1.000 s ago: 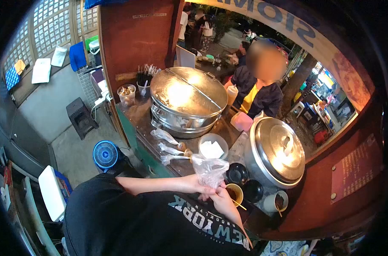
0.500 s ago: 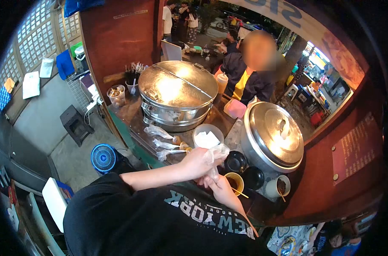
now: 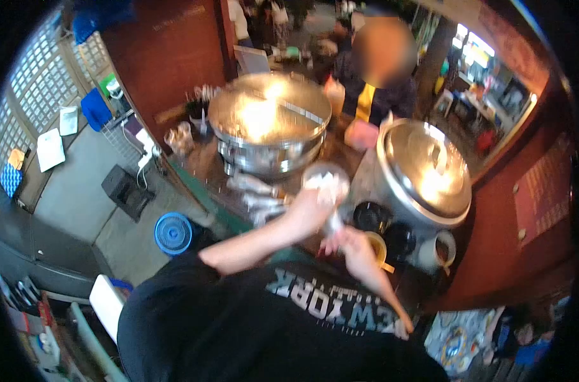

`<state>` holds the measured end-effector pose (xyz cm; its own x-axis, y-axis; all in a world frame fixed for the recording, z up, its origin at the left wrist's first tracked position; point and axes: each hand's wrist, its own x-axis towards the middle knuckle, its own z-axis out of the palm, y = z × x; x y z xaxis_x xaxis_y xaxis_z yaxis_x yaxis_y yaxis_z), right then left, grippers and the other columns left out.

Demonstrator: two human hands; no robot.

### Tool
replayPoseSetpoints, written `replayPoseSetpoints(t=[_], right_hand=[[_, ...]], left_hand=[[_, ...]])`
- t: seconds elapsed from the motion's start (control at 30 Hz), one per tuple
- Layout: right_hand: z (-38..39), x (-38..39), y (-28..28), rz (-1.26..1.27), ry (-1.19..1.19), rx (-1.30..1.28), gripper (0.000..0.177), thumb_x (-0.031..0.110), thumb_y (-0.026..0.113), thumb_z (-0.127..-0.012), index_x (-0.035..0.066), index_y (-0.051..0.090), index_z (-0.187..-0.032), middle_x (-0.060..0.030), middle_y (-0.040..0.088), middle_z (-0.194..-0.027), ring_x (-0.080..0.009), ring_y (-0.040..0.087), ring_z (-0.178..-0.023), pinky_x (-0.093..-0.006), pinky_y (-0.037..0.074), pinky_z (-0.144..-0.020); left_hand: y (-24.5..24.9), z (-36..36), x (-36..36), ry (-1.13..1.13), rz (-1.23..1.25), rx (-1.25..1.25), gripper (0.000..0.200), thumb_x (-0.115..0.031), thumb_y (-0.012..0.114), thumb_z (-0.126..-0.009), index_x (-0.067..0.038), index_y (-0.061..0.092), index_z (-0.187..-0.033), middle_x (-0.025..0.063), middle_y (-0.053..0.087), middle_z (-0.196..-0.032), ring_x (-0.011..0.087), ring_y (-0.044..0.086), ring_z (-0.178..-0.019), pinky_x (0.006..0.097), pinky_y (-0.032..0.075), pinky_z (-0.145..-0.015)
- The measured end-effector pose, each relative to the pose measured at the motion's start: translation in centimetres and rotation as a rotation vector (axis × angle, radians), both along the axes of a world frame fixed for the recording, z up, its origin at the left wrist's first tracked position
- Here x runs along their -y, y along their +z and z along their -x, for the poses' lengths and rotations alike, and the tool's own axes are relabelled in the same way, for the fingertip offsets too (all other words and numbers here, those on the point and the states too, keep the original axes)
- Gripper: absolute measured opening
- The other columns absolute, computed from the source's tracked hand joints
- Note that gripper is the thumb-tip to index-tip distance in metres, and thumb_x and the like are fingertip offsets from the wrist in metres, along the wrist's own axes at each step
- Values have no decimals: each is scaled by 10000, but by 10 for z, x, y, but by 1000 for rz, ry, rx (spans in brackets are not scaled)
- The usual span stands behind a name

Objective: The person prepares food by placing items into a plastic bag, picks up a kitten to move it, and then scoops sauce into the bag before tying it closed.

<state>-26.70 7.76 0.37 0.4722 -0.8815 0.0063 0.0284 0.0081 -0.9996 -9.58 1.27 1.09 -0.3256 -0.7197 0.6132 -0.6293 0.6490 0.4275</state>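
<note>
My left hand [image 3: 316,207] is closed around the upper part of a clear plastic bag [image 3: 335,223], beside a clear round tub [image 3: 314,173] with white pieces in it. My right hand [image 3: 348,242] grips the lower end of the same bag. Motion blurs both hands, and the bag's contents cannot be made out. Several filled plastic bags [image 3: 261,198] lie on the counter left of my left hand. A yellow cup [image 3: 377,245] with a stick stands right of my right hand, near black bowls [image 3: 370,217].
A large lidded steel pot [image 3: 270,114] stands at the back left, and a lidded steamer [image 3: 423,169] at the right. A person [image 3: 388,95] is across the counter near a sauce bottle [image 3: 334,95]. A blue fan [image 3: 173,233] is on the floor at left.
The view has shifted and blurred, so the counter appears further right. Both hands stay on the bag, and my right hand sits slightly further to the right of my left.
</note>
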Motion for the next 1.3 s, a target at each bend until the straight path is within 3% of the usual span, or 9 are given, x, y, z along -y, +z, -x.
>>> replayPoseSetpoints(t=[0.03, 0.17, 0.4, 0.63, 0.87, 1.0, 1.1, 1.23, 1.3], right_hand=[[1, 3, 10, 61, 1, -96, 274, 194, 440, -951, 35, 543, -753, -96, 616, -769, -171, 581, -762, -314, 469, -754], [6, 33, 8, 5, -54, 226, 338, 286, 466, -942, 51, 493, -700, -101, 584, -707, -215, 586, -755, -315, 447, -735], [27, 38, 19, -254, 109, 337, 338, 300, 458, -949, 52, 524, -728, -51, 570, -718, -173, 569, -763, -296, 436, -763], [22, 16, 11, 113, 110, -162, 324, 266, 434, -961, 20, 582, -811, -61, 597, -729, -152, 565, -719, -288, 454, -719], [5, -7, 19, 671, 145, -292, 167, 129, 458, -904, 40, 522, -779, -104, 560, -738, -280, 557, -741, -375, 427, -706], [6, -11, 18, 727, -78, -396, 120, 101, 476, -878, 12, 550, -847, -127, 568, -739, -328, 558, -725, -402, 434, -685], [12, -2, 2, 475, -16, -287, 187, 91, 514, -839, -8, 541, -995, -159, 608, -896, -298, 598, -858, -369, 457, -753], [11, -7, 18, 610, -123, -455, 132, 81, 479, -885, -6, 552, -818, -124, 566, -720, -266, 569, -670, -353, 455, -651], [11, -10, 20, 573, -125, -435, 133, 59, 485, -866, -3, 546, -766, -137, 555, -702, -307, 566, -664, -404, 435, -615]], left_hand=[[-7, 1, 9, 43, 111, 120, 221, -183, 511, -899, -20, 599, -1020, 161, 622, -904, 267, 623, -795, 329, 504, -689], [50, 4, 10, -150, -455, -1032, 481, -77, 690, -717, -14, 471, -1141, 145, 521, -1060, 281, 522, -1001, 351, 425, -858], [69, 7, -25, -185, 510, 454, 301, -265, 555, -813, -129, 550, -1082, 45, 586, -997, 190, 518, -1066, 529, 290, -921], [81, -11, -17, -445, 48, 775, 166, -274, 556, -804, -129, 604, -740, 39, 603, -683, 215, 605, -749, 451, 350, -737], [46, -30, -28, -743, -1084, -165, 407, -358, 502, -920, -72, 565, -638, 48, 590, -824, 164, 548, -802, 306, 370, -788], [14, -25, -45, -757, -1678, -1020, 448, -323, 522, -916, -38, 458, -1256, 76, 600, -1040, 151, 564, -957, 284, 434, -837], [2, 3, -56, -799, -1392, -1234, 628, -378, 474, -928, -77, 228, -1421, 94, 538, -1208, 172, 536, -1068, 325, 417, -923], [24, -4, -54, -28, 65, 474, 387, -445, 471, -887, -247, 557, -1208, 173, 374, -1282, 338, 246, -1294, 600, 213, -1007], [16, -14, -41, -110, 56, 338, 275, -441, 541, -824, -186, 642, -850, 151, 436, -1157, 341, 283, -1261, 650, 157, -980]])
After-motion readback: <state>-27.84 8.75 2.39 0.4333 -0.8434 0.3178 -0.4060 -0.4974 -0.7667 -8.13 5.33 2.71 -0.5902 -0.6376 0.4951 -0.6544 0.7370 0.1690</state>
